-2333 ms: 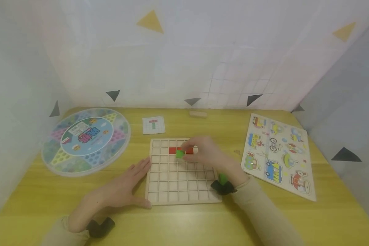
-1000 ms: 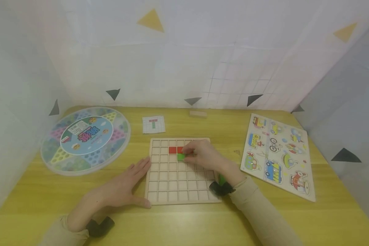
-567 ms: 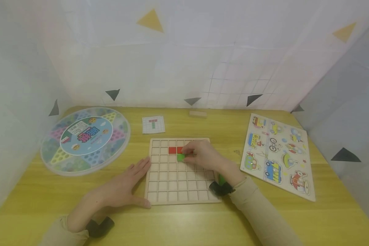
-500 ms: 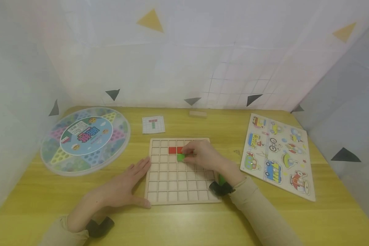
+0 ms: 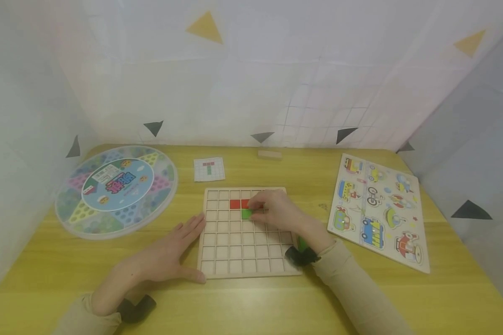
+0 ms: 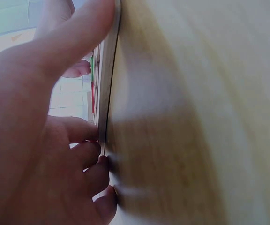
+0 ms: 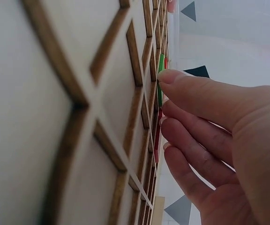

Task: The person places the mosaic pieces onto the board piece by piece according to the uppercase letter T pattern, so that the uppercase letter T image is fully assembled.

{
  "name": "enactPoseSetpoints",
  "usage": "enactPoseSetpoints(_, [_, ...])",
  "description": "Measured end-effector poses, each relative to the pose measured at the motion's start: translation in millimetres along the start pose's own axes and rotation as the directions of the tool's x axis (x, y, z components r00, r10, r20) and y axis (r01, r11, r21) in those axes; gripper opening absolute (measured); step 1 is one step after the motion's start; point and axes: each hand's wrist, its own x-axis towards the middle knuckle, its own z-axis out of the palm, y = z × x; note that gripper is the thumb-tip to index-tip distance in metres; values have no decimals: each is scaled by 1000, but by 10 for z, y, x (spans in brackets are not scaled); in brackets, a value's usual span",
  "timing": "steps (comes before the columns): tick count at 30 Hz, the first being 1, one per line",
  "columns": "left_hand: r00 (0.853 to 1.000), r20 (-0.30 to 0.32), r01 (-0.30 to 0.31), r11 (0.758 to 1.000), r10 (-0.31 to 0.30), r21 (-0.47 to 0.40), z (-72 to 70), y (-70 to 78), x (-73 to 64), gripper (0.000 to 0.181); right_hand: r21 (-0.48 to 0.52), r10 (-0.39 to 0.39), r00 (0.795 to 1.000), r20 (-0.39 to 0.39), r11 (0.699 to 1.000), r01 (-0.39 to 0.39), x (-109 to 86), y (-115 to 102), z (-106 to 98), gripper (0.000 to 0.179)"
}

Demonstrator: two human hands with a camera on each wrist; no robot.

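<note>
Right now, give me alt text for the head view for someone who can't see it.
A person's right hand touches a green tile below red tiles on a wooden grid board; the left hand touches its left edge. Behind lies a card showing a T, with a round game board left and a picture puzzle right.

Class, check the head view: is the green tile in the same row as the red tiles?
No, in that view the green tile is one row below the red tiles on the grid board.
</note>
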Motion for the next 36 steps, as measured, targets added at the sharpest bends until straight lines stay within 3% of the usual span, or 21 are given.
enactPoseSetpoints(8, [1000, -5, 0, 1000, 0, 7, -4, 1, -8, 124, -4, 6, 1000, 5, 1000, -6, 4, -6, -4, 24])
enactPoseSetpoints(13, [1000, 1, 2, 1000, -2, 9, 1, -8, -1, 124, 74, 70, 997, 30, 995, -72, -49, -71, -161, 23])
enactPoseSetpoints(16, [1000, 7, 6, 1000, -6, 10, 5, -5, 8, 124, 107, 77, 997, -2, 991, -76, -144, -114, -362, 23])
enactPoseSetpoints(22, [1000, 3, 9, 1000, -9, 5, 3, -3, 7, 124, 30, 71, 996, -49, 997, -69, -369, 27, -610, 26])
enactPoseSetpoints(36, [1000, 4, 4, 1000, -4, 2, -11, 18, -1, 124, -80, 85, 992, -96, 992, -93, -960, 370, -779, 24])
